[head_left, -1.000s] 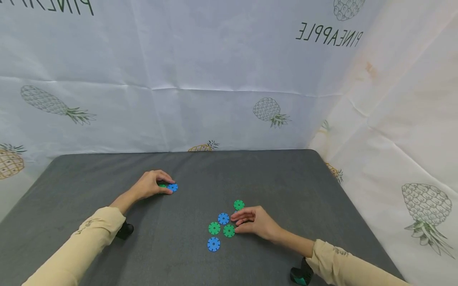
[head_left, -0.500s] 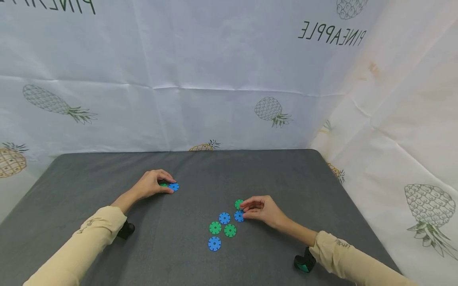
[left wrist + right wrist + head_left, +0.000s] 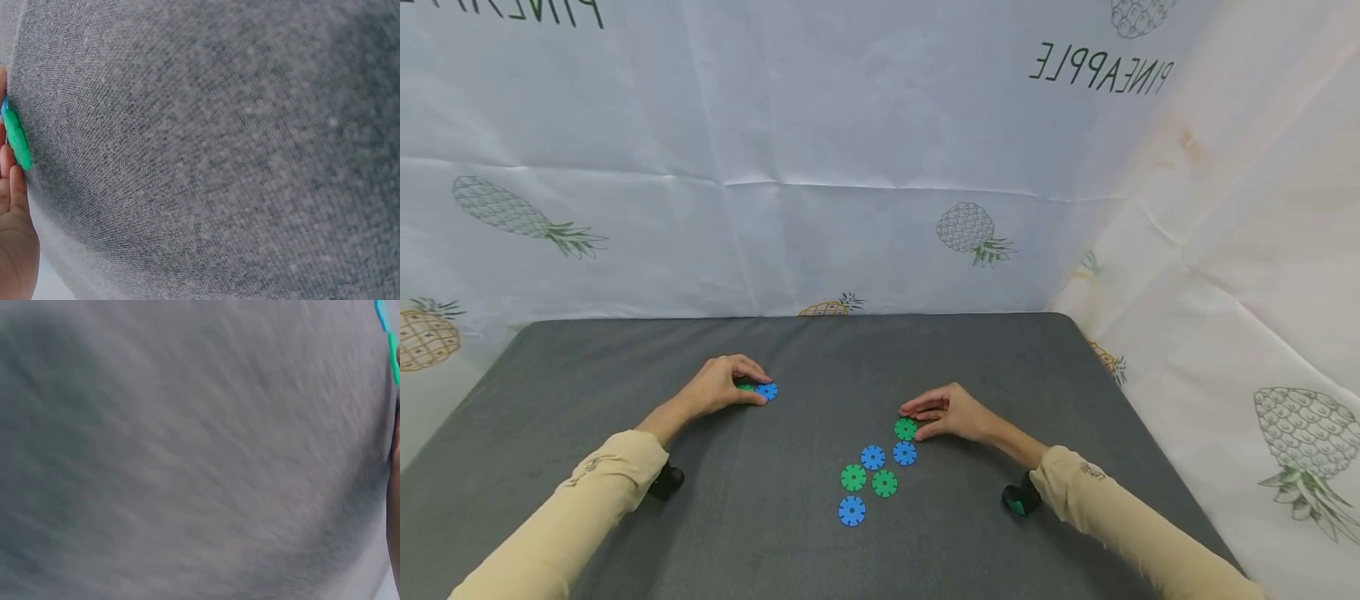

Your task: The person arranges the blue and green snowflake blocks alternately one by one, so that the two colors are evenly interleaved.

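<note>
In the head view my left hand (image 3: 722,386) rests at the left of the table, thumb and fingers pinching a blue notched disc (image 3: 767,391). A green notched disc (image 3: 746,387) shows partly beneath that hand; in the left wrist view the green disc (image 3: 17,139) lies against the fingers. Right of centre, my right hand (image 3: 951,414) reaches around another green disc (image 3: 906,429), fingertips at its far edge and thumb by its right side. Just nearer lies a blue disc (image 3: 905,453). In the right wrist view only the hand's edge and a sliver of green disc (image 3: 393,359) show.
Nearer me lie a blue disc (image 3: 872,457), two green discs (image 3: 853,477) and a further blue disc (image 3: 852,511). They are flat on the grey cloth-covered table (image 3: 700,517). A white pineapple-printed curtain (image 3: 850,233) hangs behind and along the right side.
My right hand has moved away from me, from the nearer green and blue discs up to the far green one, uncovering the blue disc. The left hand has stayed in place.
</note>
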`<act>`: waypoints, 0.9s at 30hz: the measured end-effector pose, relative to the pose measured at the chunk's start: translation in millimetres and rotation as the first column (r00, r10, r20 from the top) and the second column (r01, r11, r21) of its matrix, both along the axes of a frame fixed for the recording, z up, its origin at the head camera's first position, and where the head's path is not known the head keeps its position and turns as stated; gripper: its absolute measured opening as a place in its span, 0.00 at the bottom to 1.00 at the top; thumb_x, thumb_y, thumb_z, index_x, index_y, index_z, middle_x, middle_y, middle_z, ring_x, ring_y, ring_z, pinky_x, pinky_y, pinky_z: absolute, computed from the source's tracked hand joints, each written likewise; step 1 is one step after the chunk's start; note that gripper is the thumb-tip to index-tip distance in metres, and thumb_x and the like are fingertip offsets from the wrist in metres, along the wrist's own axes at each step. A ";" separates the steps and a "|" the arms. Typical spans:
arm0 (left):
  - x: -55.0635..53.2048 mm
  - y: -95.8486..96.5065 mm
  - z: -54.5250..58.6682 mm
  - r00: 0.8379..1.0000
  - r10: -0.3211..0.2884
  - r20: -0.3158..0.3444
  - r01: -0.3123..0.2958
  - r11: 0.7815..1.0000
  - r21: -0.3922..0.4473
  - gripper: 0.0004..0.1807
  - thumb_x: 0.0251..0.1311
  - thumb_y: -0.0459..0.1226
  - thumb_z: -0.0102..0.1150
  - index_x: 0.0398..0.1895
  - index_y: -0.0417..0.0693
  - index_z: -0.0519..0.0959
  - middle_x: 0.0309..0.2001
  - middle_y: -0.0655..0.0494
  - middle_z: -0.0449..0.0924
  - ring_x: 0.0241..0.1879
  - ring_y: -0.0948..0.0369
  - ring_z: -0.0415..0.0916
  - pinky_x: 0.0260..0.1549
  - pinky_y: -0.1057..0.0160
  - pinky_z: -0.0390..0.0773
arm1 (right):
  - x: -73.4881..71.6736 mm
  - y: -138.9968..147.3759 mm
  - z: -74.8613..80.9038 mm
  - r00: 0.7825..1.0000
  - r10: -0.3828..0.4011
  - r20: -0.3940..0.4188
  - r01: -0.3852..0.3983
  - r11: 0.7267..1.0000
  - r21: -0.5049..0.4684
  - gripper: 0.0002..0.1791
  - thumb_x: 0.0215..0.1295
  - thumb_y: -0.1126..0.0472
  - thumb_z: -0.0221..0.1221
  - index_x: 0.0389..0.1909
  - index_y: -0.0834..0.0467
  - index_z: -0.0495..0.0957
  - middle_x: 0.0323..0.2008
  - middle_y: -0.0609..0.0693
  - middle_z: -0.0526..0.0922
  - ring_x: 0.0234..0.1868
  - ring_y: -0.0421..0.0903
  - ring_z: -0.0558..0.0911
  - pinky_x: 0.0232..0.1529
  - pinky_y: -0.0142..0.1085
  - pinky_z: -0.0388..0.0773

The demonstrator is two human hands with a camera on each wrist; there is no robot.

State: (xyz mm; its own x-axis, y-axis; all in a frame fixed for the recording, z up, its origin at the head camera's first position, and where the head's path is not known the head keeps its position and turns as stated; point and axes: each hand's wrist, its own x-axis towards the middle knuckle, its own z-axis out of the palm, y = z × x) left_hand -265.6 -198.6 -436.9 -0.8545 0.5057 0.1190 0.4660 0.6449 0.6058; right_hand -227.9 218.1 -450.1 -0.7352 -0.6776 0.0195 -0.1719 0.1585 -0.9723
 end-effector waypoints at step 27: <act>0.8 3.1 2.8 1.000 0.016 0.023 -0.016 1.000 -0.022 0.15 0.49 0.38 0.73 0.41 0.43 0.87 0.46 0.46 0.80 0.48 0.46 0.75 0.45 0.48 0.75 | -12.9 0.2 7.3 0.993 0.004 -0.118 0.012 0.991 0.131 0.20 0.51 0.69 0.70 0.47 0.69 0.81 0.46 0.62 0.82 0.44 0.50 0.83 0.45 0.38 0.80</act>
